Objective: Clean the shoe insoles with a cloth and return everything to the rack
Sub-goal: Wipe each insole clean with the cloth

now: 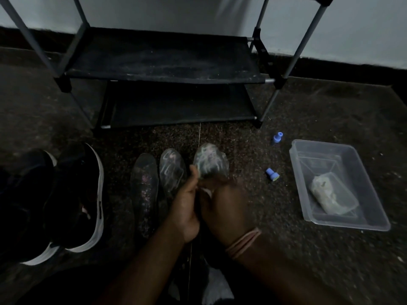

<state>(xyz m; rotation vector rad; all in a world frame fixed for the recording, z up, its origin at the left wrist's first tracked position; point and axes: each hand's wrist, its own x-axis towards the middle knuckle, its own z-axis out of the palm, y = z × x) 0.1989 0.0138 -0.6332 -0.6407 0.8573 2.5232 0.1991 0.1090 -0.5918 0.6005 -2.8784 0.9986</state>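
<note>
My left hand (185, 208) grips a grey insole (210, 160) marked with chalky scribbles and holds it tilted above the floor. Against the lower part of that insole my right hand (224, 208) presses a small white cloth (207, 191), of which only a scrap shows. Two more insoles lie flat on the floor to the left: one scribbled (172, 170), one speckled (144, 186). A pair of black shoes with white soles (74, 194) stands at the far left. The black two-shelf rack (167, 60) stands straight ahead with bare shelves.
A clear plastic tub (339, 186) on the right holds a crumpled pale rag (332, 198). Two small blue stamps (277, 137) (272, 174) lie on the dark speckled floor between tub and insoles. A pale wall rises behind the rack.
</note>
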